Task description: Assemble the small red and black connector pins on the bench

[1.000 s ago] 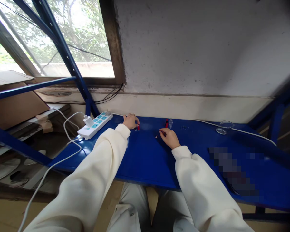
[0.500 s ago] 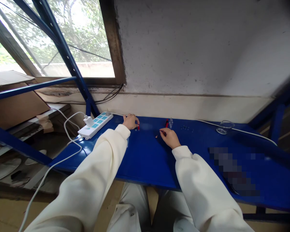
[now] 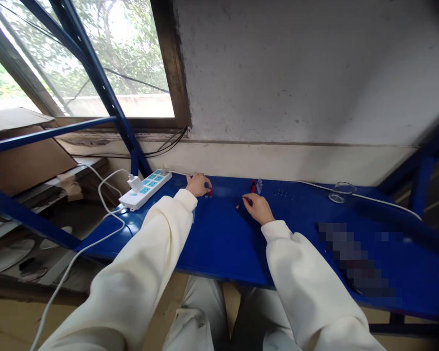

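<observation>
At the back of the blue table, my left hand (image 3: pixel 197 185) bends its fingers down at a small red and clear piece (image 3: pixel 209 192); whether it grips the piece is too small to tell. My right hand (image 3: pixel 257 207) is pinched closed just above the table top, and what lies between its fingertips is too small to make out. A tiny light piece (image 3: pixel 237 206) lies left of those fingertips. Behind my right hand stand a red piece (image 3: pixel 253 185) and a clear piece (image 3: pixel 259 185), side by side. Several tiny clear bits (image 3: pixel 281 193) lie further right.
A white power strip (image 3: pixel 146 190) with a plug and cable lies at the table's left end. A round clear dish or glass (image 3: pixel 337 197) stands at the back right, by a white cable. A blurred dark object (image 3: pixel 354 261) lies at the right. Blue frame posts flank the table.
</observation>
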`<state>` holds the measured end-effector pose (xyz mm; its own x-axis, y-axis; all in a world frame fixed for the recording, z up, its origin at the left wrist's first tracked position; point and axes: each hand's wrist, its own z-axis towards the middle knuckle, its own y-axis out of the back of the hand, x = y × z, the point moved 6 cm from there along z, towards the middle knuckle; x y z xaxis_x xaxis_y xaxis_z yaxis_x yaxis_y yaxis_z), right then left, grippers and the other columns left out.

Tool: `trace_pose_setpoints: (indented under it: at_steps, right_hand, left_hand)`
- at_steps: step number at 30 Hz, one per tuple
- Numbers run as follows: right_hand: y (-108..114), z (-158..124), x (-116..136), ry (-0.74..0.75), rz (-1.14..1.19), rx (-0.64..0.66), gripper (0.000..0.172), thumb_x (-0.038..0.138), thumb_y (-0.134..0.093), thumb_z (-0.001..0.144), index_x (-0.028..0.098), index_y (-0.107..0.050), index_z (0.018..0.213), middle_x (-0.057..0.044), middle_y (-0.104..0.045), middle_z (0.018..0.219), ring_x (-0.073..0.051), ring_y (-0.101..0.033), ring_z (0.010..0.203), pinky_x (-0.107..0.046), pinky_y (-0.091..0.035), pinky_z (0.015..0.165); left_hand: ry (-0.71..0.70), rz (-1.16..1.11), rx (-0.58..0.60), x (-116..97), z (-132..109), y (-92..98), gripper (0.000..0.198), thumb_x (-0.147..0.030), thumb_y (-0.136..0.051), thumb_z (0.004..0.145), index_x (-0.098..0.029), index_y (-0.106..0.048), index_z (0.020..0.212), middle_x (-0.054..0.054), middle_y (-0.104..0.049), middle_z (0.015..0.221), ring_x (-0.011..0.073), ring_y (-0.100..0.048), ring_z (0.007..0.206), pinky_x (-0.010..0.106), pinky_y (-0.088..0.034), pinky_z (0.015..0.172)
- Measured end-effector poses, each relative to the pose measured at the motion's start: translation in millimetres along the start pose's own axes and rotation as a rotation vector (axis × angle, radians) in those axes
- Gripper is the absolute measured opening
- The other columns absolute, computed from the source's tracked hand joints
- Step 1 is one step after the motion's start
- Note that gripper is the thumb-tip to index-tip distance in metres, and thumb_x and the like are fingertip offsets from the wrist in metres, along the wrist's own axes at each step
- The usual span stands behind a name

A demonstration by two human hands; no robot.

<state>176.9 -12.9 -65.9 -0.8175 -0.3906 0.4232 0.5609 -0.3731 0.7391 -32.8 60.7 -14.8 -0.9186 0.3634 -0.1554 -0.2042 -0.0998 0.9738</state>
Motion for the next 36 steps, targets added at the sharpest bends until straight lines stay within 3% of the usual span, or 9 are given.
trace_pose_setpoints:
  at_steps: [14, 18, 21, 24, 27, 31, 36]
  right_hand:
    - [-0.3, 0.3, 0.2, -0.02, -0.058, 0.038, 0.025, 0.025, -0.043, 0.081, 0.018, -0.062, 0.096, -0.003, -0.064, 0.081, -0.012, -0.056, 0.065, -0.024, -0.039, 0.065]
    - [0.6, 0.5, -1.0, -0.073, -0.176, 0.081, 0.027, 0.024, -0.041, 0.082, 0.017, -0.061, 0.099, -0.005, -0.064, 0.087, -0.014, -0.057, 0.073, -0.026, -0.037, 0.067]
    - [5.1, -0.4, -6.0, -0.172, -0.291, 0.078, 0.028, 0.023, -0.04, 0.082, 0.017, -0.06, 0.099, -0.008, -0.062, 0.092, -0.018, -0.055, 0.083, -0.028, -0.036, 0.068]
    - [11.7, -3.2, -12.7, -0.294, -0.386, 0.049, 0.028, 0.024, -0.04, 0.082, 0.016, -0.059, 0.1, -0.011, -0.061, 0.094, -0.022, -0.053, 0.09, -0.031, -0.034, 0.07]
    - [15.0, -6.8, -18.3, -0.386, -0.441, 0.049, 0.03, 0.025, -0.041, 0.081, 0.015, -0.058, 0.103, -0.014, -0.058, 0.099, -0.024, -0.05, 0.095, -0.032, -0.034, 0.073]
    - [15.1, -9.1, -22.9, -0.434, -0.463, 0.067, 0.033, 0.025, -0.042, 0.08, 0.014, -0.056, 0.107, -0.014, -0.056, 0.104, -0.025, -0.048, 0.098, -0.034, -0.033, 0.075]
    - [14.6, -8.9, -25.8, -0.455, -0.454, 0.079, 0.034, 0.025, -0.041, 0.08, 0.014, -0.056, 0.108, -0.014, -0.055, 0.106, -0.025, -0.047, 0.1, -0.035, -0.033, 0.076]
  left_hand:
    - [-0.02, 0.036, -0.045, -2.4, -5.8, 6.1, 0.019, -0.026, -0.059, 0.07, -0.023, -0.065, 0.087, 0.008, -0.057, 0.101, 0.0305, -0.04, 0.107, 0.055, -0.018, 0.09]
    - [-0.112, 0.033, -0.181, -22.7, -15.4, 20.6, 0.02, -0.025, -0.05, 0.077, -0.02, -0.064, 0.091, 0.01, -0.058, 0.101, 0.0278, -0.043, 0.103, 0.052, -0.021, 0.09]
    - [-0.275, -0.023, -0.241, -54.5, -25.2, 25.0, 0.025, -0.026, -0.041, 0.083, -0.019, -0.061, 0.096, 0.009, -0.059, 0.098, 0.0235, -0.047, 0.099, 0.044, -0.026, 0.089]
    - [-0.45, -0.084, -0.179, -89.7, -31.1, 11.4, 0.028, -0.027, -0.037, 0.084, -0.02, -0.059, 0.101, 0.007, -0.059, 0.102, 0.0202, -0.048, 0.098, 0.036, -0.032, 0.085]
    - [-0.481, -0.111, -0.085, -113.6, -27.6, -15.6, 0.033, -0.027, -0.036, 0.085, -0.022, -0.052, 0.113, 0.006, -0.055, 0.111, 0.0199, -0.048, 0.101, 0.034, -0.035, 0.084]
    - [-0.361, -0.073, 0.011, -128.7, -14.1, -52.1, 0.049, -0.026, -0.037, 0.083, -0.02, -0.031, 0.132, 0.01, -0.047, 0.123, 0.0243, -0.042, 0.109, 0.039, -0.034, 0.086]
    - [-0.262, -0.051, -0.076, -141.9, -0.6, -66.2, 0.058, -0.021, -0.034, 0.083, -0.021, -0.014, 0.138, 0.011, -0.042, 0.126, 0.0249, -0.039, 0.11, 0.041, -0.033, 0.086]
